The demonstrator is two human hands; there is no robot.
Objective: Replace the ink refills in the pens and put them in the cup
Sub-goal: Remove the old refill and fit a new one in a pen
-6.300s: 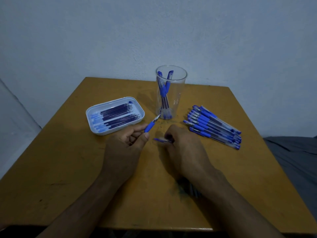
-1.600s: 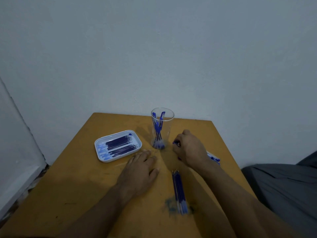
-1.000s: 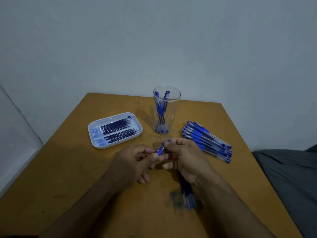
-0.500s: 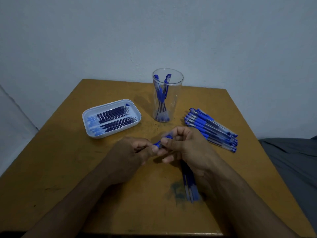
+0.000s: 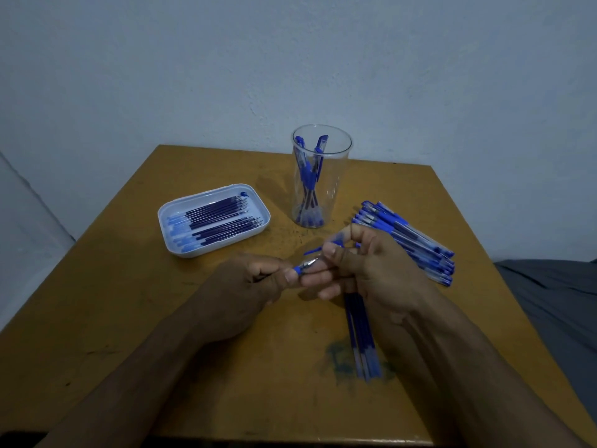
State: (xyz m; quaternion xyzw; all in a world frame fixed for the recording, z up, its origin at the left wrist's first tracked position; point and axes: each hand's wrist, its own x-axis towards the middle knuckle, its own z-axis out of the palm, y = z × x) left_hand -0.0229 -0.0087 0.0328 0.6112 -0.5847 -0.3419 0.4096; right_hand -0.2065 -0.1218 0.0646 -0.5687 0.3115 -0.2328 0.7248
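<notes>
Over the middle of the table, my left hand grips the blue grip end of a pen, its metal tip pointing right. My right hand pinches that tip with thumb and forefinger and holds the pen's blue cap in its curled fingers. A clear cup behind the hands holds several blue pens. A white tray at the left holds several dark refills. A pile of blue pens lies to the right, partly behind my right hand.
Several loose refills lie on the wooden table under my right wrist, beside a blue ink stain. A wall stands right behind the table. Grey cloth lies off the right edge.
My right hand fetched a pen from the pile and brought it to my left hand. The cap has come off and sits in my right hand; the metal tip now shows.
</notes>
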